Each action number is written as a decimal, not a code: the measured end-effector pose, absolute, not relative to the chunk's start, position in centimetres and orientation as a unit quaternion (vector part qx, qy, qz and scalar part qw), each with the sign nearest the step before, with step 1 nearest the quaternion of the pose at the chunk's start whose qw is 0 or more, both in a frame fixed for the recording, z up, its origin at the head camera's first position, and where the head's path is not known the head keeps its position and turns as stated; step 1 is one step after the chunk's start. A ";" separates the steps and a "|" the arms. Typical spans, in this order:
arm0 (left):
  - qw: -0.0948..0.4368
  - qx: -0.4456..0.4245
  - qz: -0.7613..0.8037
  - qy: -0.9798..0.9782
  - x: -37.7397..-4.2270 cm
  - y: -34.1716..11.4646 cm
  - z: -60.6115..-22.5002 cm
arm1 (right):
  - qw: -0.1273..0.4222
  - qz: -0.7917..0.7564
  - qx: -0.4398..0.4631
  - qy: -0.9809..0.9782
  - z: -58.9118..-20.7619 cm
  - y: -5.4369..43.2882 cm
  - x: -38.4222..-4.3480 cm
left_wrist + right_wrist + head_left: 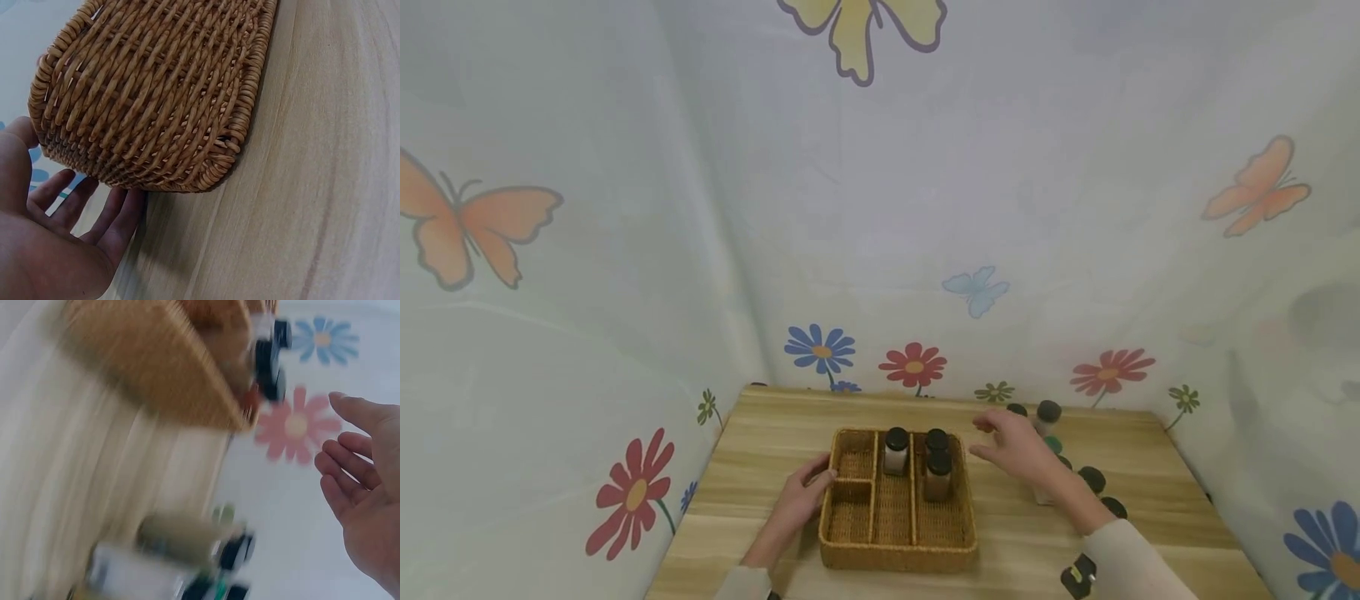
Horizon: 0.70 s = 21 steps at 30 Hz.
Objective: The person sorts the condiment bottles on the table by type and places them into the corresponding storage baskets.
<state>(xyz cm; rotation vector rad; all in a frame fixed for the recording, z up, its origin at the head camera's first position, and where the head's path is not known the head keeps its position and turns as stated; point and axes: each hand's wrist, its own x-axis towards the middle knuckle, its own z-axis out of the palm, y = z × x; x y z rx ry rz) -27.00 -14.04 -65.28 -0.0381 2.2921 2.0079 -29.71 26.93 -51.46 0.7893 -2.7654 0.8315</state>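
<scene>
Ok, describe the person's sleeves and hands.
The left sleeve and right sleeve are pale and plain, ending before the hands. The left hand and right hand are bare: no gloves or rings show. A black piece with a yellow marking sits beside the right sleeve; whether it's worn is unclear.

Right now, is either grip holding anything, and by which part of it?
The left grip has the wicker basket by its left side, at the rim and outer wall. The right grip holds nothing.
</scene>
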 end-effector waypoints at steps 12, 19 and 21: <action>0.044 -0.019 0.658 0.752 -26.9 -14.0 -65.2 | 0.088 0.310 0.178 -0.930 -53.9 38.2 -27.2; 0.048 -0.017 0.655 0.754 -27.0 -14.0 -65.6 | 0.072 0.245 0.176 -0.951 -55.1 39.7 -27.2; 0.048 -0.016 0.660 0.750 -27.0 -14.0 -65.5 | 0.074 0.224 0.178 -0.955 -55.4 39.7 -27.3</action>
